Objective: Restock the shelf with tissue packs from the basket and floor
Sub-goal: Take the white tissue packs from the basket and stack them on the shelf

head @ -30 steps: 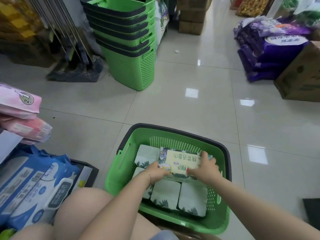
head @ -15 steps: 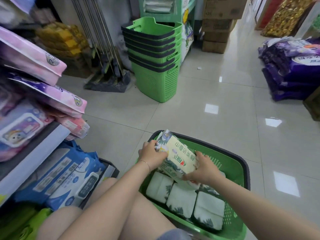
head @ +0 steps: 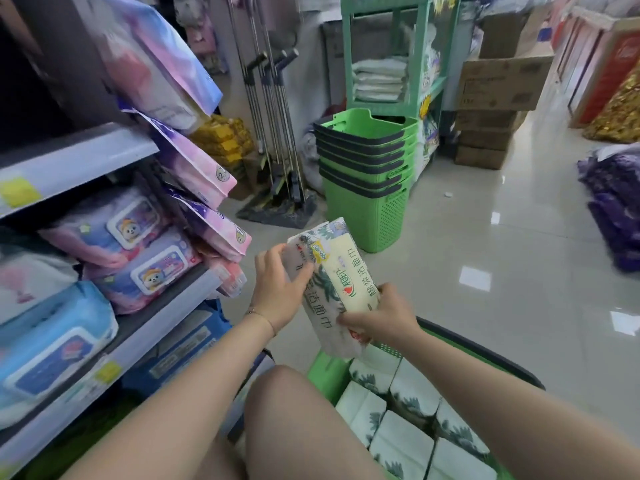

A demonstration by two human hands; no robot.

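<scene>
A tissue pack [head: 332, 282] with a cream label and leaf print is held up in the air, clear of the green basket [head: 478, 355]. My left hand [head: 280, 289] grips its left side and my right hand [head: 381, 317] holds its lower right end. Several more white leaf-print tissue packs [head: 405, 424] lie inside the basket at the bottom right. The shelf [head: 104, 157] stands to the left, its boards stacked with wet-wipe packs [head: 138, 268].
A stack of empty green baskets [head: 367, 178] stands ahead on the tiled floor. Mops lean against the wall behind it. Cardboard boxes [head: 498, 84] sit at the back right, and purple packs [head: 616, 209] are piled at the right edge. My knees are below the hands.
Both hands have lifted the tissue pack out of the basket and carried it up and left toward the shelf. My view has swung up and left too.
</scene>
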